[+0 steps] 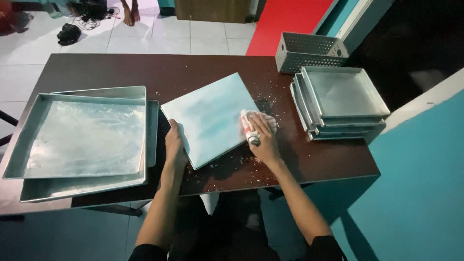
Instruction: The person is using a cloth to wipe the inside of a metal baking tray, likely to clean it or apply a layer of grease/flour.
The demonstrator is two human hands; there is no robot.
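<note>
A square metal tray (210, 113) lies upside down on the dark brown table (145, 72), its flat bottom facing up. My left hand (174, 140) grips the tray's near left edge. My right hand (263, 137) presses a white cloth with red marks (249, 123) against the tray's right corner. Pale crumbs are scattered on the table around the tray.
Two large metal trays (82, 137) are stacked at the left, the upper one smeared white. A stack of several square trays (340, 101) stands at the right, behind it a perforated grey basket (309, 50). A person's bare feet (129, 17) stand on the tiled floor beyond.
</note>
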